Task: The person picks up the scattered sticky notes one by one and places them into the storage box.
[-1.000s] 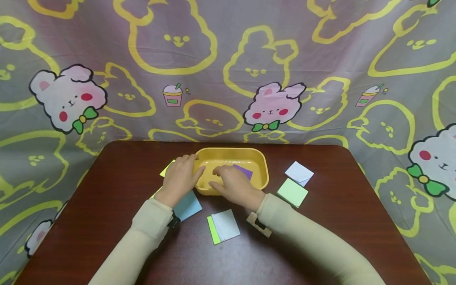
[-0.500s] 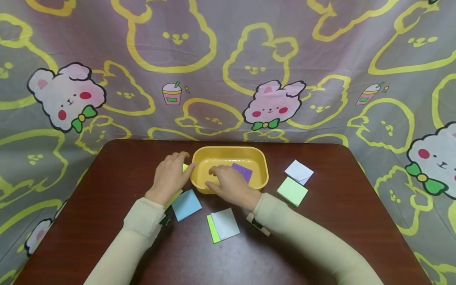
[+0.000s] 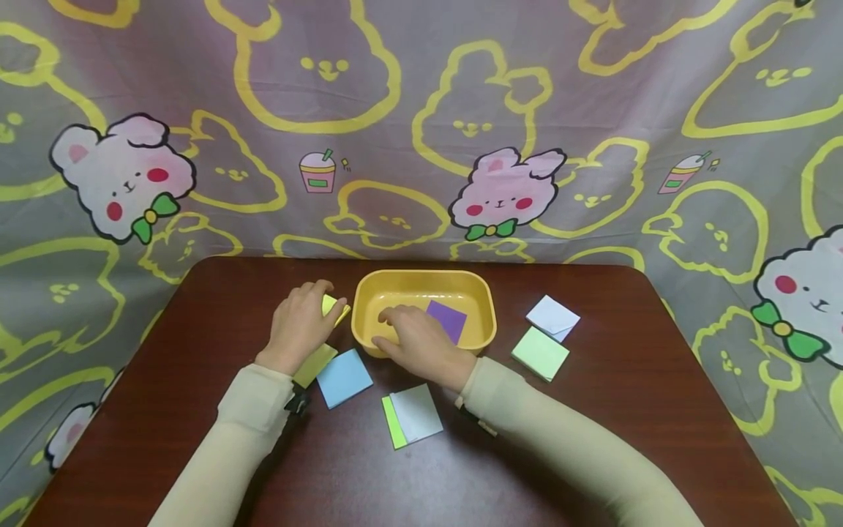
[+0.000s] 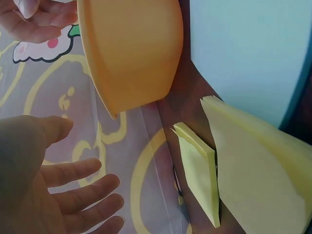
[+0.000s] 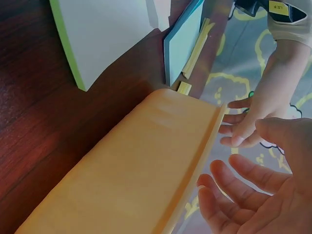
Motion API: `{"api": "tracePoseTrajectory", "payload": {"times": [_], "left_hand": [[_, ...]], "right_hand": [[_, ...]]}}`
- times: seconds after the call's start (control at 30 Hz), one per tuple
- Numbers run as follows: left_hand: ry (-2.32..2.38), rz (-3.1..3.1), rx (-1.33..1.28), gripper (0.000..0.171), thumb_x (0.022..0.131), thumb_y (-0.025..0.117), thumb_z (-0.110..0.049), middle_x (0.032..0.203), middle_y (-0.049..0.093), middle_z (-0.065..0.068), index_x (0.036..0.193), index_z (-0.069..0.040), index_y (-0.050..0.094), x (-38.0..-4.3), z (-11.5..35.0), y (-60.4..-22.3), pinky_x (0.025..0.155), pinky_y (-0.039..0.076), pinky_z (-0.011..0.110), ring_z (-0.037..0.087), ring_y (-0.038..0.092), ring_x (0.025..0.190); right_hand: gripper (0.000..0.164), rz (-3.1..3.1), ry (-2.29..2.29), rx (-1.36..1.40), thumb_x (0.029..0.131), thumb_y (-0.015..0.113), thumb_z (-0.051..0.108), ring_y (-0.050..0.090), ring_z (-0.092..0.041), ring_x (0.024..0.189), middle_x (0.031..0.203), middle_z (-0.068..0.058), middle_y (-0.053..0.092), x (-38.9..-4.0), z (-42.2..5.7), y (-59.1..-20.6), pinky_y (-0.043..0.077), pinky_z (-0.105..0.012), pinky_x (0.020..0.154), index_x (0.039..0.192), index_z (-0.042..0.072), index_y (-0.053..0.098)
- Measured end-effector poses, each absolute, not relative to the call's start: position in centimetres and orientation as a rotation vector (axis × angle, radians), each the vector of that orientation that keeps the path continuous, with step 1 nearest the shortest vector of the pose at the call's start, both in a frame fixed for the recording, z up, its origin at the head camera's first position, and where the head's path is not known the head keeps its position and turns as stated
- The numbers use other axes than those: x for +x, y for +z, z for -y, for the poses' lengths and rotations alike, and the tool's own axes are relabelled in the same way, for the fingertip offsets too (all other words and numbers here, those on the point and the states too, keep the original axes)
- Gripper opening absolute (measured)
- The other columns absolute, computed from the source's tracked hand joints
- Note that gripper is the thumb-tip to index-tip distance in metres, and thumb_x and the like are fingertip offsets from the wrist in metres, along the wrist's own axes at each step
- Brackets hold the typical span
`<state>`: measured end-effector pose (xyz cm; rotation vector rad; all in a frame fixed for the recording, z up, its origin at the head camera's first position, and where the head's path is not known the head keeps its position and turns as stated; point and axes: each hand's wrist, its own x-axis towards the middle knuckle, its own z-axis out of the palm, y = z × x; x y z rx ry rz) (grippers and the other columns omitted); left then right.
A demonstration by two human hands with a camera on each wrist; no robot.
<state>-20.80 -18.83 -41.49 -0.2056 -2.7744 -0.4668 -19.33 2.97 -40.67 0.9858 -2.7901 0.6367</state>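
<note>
In the head view my left hand (image 3: 299,326) hovers above the table, left of the yellow plastic tray (image 3: 487,307). Its fingers are spread and hold nothing in the left wrist view. Partly under it lie a small bright yellow paper stack (image 3: 337,310) and a dull yellow paper stack (image 3: 316,364). My right hand (image 3: 424,345) is over the tray's front side, fingers loosely bent with nothing between them. A purple paper square (image 3: 448,320) lies inside the tray, partly hidden by that hand. A blue paper stack (image 3: 345,378) sits in front of the tray.
A grey-white paper stack (image 3: 418,413) overlaps a lime green one (image 3: 395,424) near the front middle. To the tray's right lie a pale green paper stack (image 3: 541,354) and white folded paper (image 3: 553,317). A patterned cloth (image 3: 395,132) hangs behind the table.
My left hand has moved left, away from the tray, uncovering more of the yellow papers and the blue stack. The right hand has shifted slightly left over the tray.
</note>
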Motion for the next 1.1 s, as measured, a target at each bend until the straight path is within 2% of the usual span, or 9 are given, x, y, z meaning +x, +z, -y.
{"api": "tracePoseTrajectory", "payload": {"times": [0.27, 0.5, 1.1], "left_hand": [[-0.467, 2.78, -0.199, 0.048, 0.09, 0.054, -0.042, 0.099, 0.063, 0.018, 0.114, -0.001, 0.061, -20.7, 19.3, -41.9, 0.067, 0.048, 0.05, 0.037, 0.059, 0.089], [-0.475, 2.825, -0.183, 0.048, 0.091, 0.054, -0.039, 0.101, 0.062, 0.02, 0.117, 0.001, 0.059, -20.7, 19.9, -42.2, 0.069, 0.047, 0.051, 0.038, 0.058, 0.091], [-0.446, 2.952, -0.108, 0.055, 0.091, 0.054, -0.04, 0.107, 0.059, 0.024, 0.125, 0.003, 0.052, -21.5, 20.5, -43.1, 0.069, 0.047, 0.053, 0.041, 0.056, 0.094]], "right_hand": [[0.037, 2.787, 0.627, 0.984, 0.088, 0.06, 0.037, 0.061, -0.015, 0.09, 0.102, -0.004, 0.067, -19.1, -2.4, -40.5, 0.049, -0.029, 0.076, 0.11, 0.008, 0.065], [0.037, 2.774, 0.652, 1.0, 0.088, 0.06, 0.036, 0.06, -0.016, 0.09, 0.101, -0.007, 0.067, -19.1, -2.0, -40.6, 0.049, -0.031, 0.075, 0.109, 0.006, 0.065], [0.037, 2.771, 0.635, 1.025, 0.088, 0.059, 0.037, 0.06, -0.015, 0.088, 0.101, -0.005, 0.067, -19.0, -1.0, -40.5, 0.049, -0.029, 0.074, 0.109, 0.006, 0.066]]}}
